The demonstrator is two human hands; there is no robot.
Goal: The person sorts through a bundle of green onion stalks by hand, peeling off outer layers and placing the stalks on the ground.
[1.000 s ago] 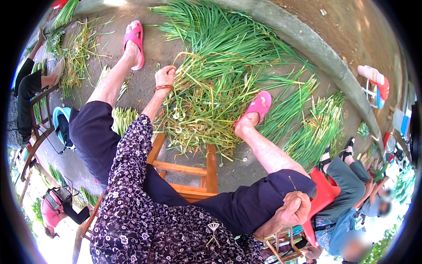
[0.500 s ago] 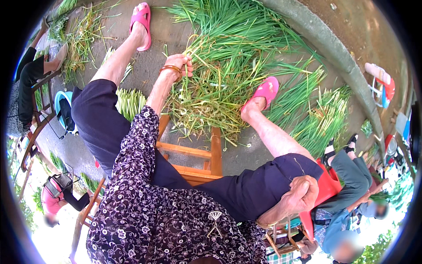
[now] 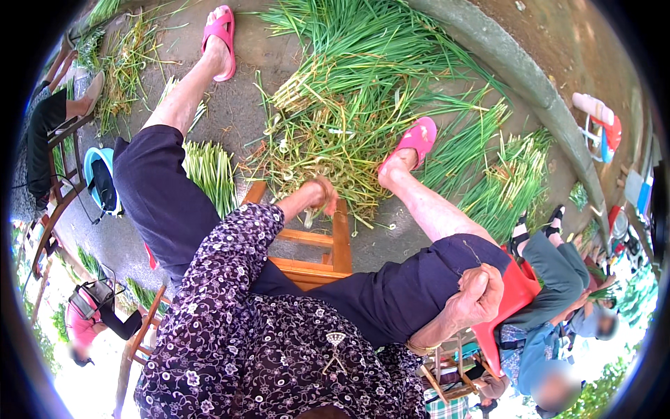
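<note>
My left hand (image 3: 319,195), smeared by motion, is at the near edge of a heap of loose yellow-green leaves and stalks (image 3: 335,150), just above the wooden stool (image 3: 341,241). Its fingers are too blurred to show whether they hold anything. My right hand (image 3: 480,293) rests closed on my right thigh. A thin, dry-looking strand (image 3: 472,250) sticks up from its fingers. Beyond the heap lies a spread of long green leafy stalks (image 3: 377,56), with their pale cut ends toward the left.
Sorted bundles of green stalks (image 3: 513,181) lie to the right, and a pale-ended bundle (image 3: 209,174) to the left. A blue basin (image 3: 91,167) holds something dark. A concrete curb (image 3: 516,66) curves along the right. Other people sit on both sides, near a red plastic seat (image 3: 513,307).
My left hand has pulled back from the far side of the heap, where it pinched a yellowish stalk, to its near edge. My right hand has barely moved.
</note>
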